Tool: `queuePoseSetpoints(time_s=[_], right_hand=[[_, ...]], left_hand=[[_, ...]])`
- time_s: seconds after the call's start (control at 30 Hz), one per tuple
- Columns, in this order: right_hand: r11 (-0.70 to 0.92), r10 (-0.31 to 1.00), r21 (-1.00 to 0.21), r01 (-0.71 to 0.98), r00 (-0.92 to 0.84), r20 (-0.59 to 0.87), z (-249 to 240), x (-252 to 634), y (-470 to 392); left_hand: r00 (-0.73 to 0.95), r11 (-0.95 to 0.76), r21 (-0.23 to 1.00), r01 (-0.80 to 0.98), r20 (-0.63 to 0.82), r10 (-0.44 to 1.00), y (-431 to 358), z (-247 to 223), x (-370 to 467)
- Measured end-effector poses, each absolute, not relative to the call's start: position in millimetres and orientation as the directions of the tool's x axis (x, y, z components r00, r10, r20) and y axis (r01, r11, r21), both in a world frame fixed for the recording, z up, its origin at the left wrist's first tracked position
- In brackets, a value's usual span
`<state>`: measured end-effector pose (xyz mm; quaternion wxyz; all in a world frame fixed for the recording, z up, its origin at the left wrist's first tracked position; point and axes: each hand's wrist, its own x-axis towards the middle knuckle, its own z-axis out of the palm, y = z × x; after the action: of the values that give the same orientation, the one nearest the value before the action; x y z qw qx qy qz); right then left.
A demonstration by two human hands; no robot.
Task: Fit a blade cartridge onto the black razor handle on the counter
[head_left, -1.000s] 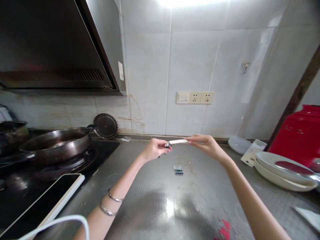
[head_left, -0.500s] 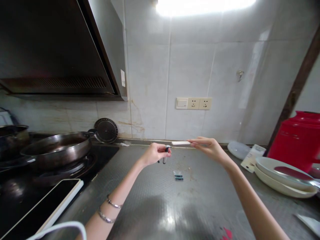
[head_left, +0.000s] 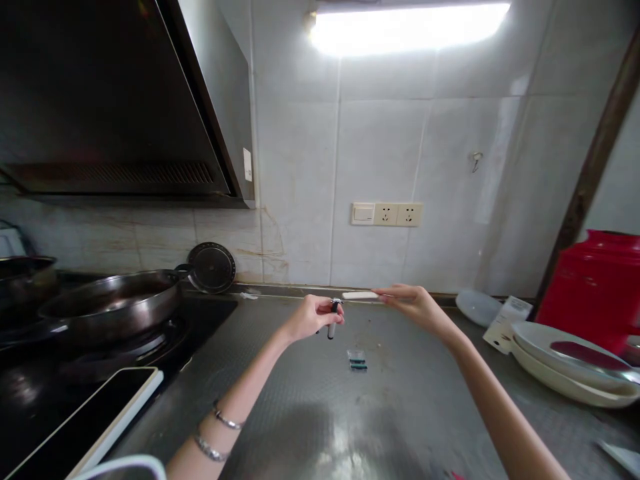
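Note:
Near the middle, my left hand is closed in a pinch on a small black-and-silver item with strap-like ends hanging down, perhaps a wristwatch. To its right, my right hand pinches the right end of a slim, flat white stick and holds it level. The stick's left end is close to the top of the black-and-silver item; whether they touch I cannot tell. Below both hands, a small clear packet with dark teal strips lies on the metal counter.
At left, a large steel pan stands on the black stove, with a phone and white cable nearer me. At right are stacked plates, a white printed card, a clear lid-like disc and a red container.
The whole view has shifted slightly, so everything sits a little lower. Both hands keep their holds, and the white stick stays beside the black-and-silver item.

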<state>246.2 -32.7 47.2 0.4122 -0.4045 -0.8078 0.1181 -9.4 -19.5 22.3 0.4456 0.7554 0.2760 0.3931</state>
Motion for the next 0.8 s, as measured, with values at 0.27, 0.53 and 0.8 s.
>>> queuePoseSetpoints(time_s=[0.27, 0.53, 0.8], right_hand=[[0.627, 0.761, -0.529, 0.572, -0.303, 0.574, 48.6, 247.4, -34.7], [0.638, 0.751, -0.516, 0.572, -0.311, 0.583, 48.9, 246.0, -33.8], [0.658, 0.726, -0.487, 0.574, -0.312, 0.613, 52.2, 239.7, -39.1]], left_hand=[[0.554, -0.365, 0.929, 0.056, 0.275, 0.786, -20.0, 19.1, -6.6], [0.557, -0.287, 0.956, 0.064, 0.205, 0.805, -20.2, 17.3, -6.6], [0.593, -0.231, 0.973, 0.024, 0.172, 0.787, -20.1, 18.0, -8.8]])
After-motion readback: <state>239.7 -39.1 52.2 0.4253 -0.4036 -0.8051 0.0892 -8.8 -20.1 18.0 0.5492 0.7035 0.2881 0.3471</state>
